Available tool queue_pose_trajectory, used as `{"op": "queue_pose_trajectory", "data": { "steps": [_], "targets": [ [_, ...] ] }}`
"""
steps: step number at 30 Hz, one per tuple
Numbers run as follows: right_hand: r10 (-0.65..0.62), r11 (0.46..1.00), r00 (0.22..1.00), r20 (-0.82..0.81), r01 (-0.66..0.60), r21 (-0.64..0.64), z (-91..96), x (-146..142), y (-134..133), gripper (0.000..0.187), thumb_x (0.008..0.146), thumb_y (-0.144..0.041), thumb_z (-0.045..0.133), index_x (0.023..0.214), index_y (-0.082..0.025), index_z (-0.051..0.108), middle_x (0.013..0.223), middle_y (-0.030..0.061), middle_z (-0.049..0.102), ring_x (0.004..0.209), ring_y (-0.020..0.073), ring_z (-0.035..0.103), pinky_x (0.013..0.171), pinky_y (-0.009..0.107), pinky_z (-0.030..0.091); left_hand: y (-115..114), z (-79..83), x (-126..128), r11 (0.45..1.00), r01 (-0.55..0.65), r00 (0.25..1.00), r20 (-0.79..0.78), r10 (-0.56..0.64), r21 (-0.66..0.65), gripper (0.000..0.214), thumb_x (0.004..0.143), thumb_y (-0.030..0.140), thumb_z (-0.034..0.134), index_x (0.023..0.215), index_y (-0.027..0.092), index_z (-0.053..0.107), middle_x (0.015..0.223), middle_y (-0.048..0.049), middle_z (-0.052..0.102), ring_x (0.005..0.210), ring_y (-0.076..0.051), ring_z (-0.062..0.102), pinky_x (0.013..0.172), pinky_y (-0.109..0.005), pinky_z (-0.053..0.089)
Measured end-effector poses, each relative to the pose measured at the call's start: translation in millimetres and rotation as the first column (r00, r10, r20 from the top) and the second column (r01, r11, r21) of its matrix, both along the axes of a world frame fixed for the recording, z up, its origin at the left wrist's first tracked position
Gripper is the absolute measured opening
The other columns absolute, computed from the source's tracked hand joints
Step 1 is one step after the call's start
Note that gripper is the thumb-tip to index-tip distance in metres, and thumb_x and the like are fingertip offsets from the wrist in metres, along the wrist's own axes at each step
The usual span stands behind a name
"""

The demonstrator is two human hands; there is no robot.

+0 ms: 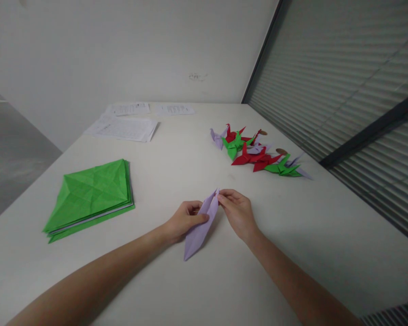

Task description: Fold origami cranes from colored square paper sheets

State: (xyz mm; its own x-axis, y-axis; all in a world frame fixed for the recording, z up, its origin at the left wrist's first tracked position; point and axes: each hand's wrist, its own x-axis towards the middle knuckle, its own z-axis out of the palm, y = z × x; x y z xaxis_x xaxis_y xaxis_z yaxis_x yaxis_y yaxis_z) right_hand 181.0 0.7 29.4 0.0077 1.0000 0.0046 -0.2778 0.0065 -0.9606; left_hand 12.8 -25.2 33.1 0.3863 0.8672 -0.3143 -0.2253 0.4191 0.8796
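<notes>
Both hands meet over the near middle of the white table (190,149), each gripping the same folded lilac paper piece (200,228). This piece is a long, narrow, pointed shape lying slantwise, its lower tip resting on the table toward the near edge and its upper tip raised slightly between the hands. The left hand (184,220) pinches the piece about halfway along its left side, thumb on top and fingers curled beneath. The right hand (237,212) pinches the upper tip, thumb and forefinger closed on the paper there, the other fingers bent loosely above the table. The two hands are close together, separated only by the width of the paper. Toward the left edge lies a stack of green paper sheets (91,194), creased with fold lines and squared up into a pile, with a thin pale layer showing in its side. Toward the right edge, farther from the near side, a cluster of finished folded cranes (255,151) in red, green and lilac lies loosely in a row. Near the far edge, toward the left corner, several printed white pages (125,127) are spread flat, some overlapping.
</notes>
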Motion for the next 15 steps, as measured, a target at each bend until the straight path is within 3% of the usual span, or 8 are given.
{"op": "queue_pose_trajectory", "data": {
  "steps": [11,15],
  "targets": [
    [-0.109,0.994,0.994,0.001,0.109,0.016,-4.2,-1.0,0.0,0.022,0.064,-0.033,0.082,0.072,-0.019,0.067,0.066,0.0,0.065,0.063,0.0132,0.058,0.064,0.03,0.047,0.8,-0.7,0.1,0.996,-0.023,0.991,-0.128,0.034,0.086,0.037,0.06,0.037,0.079,0.084,0.013,0.065,0.066,0.0028,0.058,0.054,-0.008,0.047,0.05,-0.02,0.031],
    [-0.127,0.992,0.991,-0.032,0.127,-0.001,-0.5,-2.3,-0.8,0.031,0.062,-0.03,0.082,0.082,-0.021,0.061,0.068,-0.0019,0.066,0.062,0.0131,0.059,0.064,0.03,0.048,1.0,0.6,0.4,0.995,-0.006,0.991,-0.13,0.018,0.096,0.034,0.061,0.035,0.078,0.081,0.013,0.063,0.066,0.0027,0.058,0.055,-0.009,0.048,0.052,-0.02,0.033]
  ]
}}
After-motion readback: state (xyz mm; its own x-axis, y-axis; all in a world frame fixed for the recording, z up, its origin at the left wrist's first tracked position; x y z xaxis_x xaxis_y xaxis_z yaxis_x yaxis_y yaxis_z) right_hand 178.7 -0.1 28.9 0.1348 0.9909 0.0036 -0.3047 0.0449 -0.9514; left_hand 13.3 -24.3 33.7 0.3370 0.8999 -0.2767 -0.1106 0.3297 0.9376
